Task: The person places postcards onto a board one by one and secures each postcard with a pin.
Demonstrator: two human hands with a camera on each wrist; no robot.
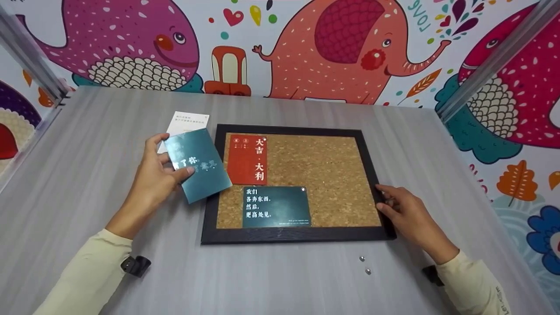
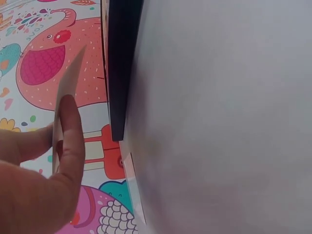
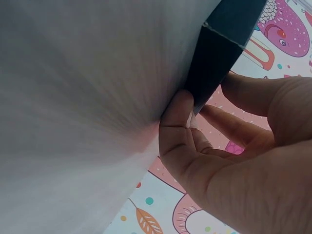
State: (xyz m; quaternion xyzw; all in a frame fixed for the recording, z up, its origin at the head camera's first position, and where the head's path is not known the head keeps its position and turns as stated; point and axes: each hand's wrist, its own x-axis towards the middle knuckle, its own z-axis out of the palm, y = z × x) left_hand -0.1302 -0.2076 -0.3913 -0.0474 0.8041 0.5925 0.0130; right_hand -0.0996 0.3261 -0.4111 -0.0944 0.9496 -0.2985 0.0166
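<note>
My left hand [image 1: 153,177] pinches a teal postcard [image 1: 202,151] with white lettering, thumb on its front and fingers behind. Tilted, the postcard overlaps the left side of a black-framed cork board [image 1: 323,170] in the head view. The left wrist view shows the card [image 2: 70,78] nearly edge-on between thumb and fingers. My right hand [image 1: 409,218] grips the board's right side; in the right wrist view its fingers and thumb curl about the black frame [image 3: 214,53]. On the cork are a red card [image 1: 245,162] at upper left and a dark teal card [image 1: 280,210] below, each with a pin at its top right corner.
A white card [image 1: 190,120] lies on the grey table behind my left hand, partly covered by the postcard. Two small shiny pins [image 1: 362,258] lie in front of the board, towards its right. A wall with painted animals [image 1: 341,48] closes off the back.
</note>
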